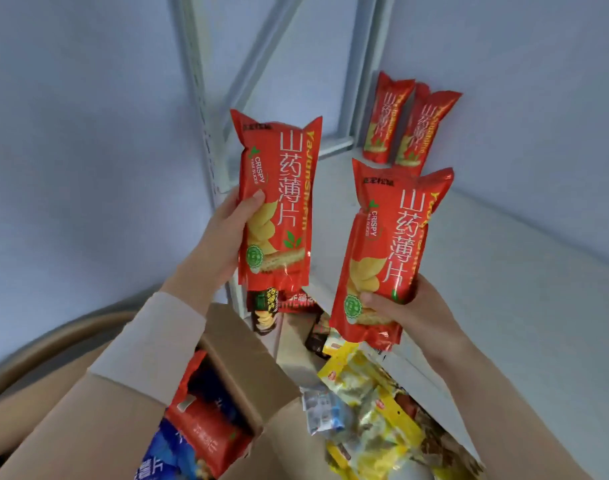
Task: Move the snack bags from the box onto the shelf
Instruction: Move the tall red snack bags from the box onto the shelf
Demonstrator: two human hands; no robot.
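Above the open cardboard box (240,362), both hands are raised, each holding one long red snack bag upright. Left hand (223,237) grips the lower half of the left red bag (277,202), thumb pressed on the front over the picture of yam slices and the other fingers hidden behind it. Right hand (410,310) pinches the right red bag (389,258) near its bottom, thumb across the front and the fingers wrapped round the far edge. Both bags carry large white characters down the front and the word CRISPY on the left side. The right one hangs lower and nearer the camera than the left one, and the two are apart. Behind them, on the white shelf (504,244), two more red bags (405,124) of the same kind stand side by side, tilted and leaning against the pale wall (555,98) at the back corner. A white metal upright (209,140) of the shelf frame rises behind the left bag. Below, the box holds red and blue packets (199,438), while yellow packets (369,420) and other mixed snacks lie on a lower level under the right hand. A cream sleeve (140,348) covers the left forearm.
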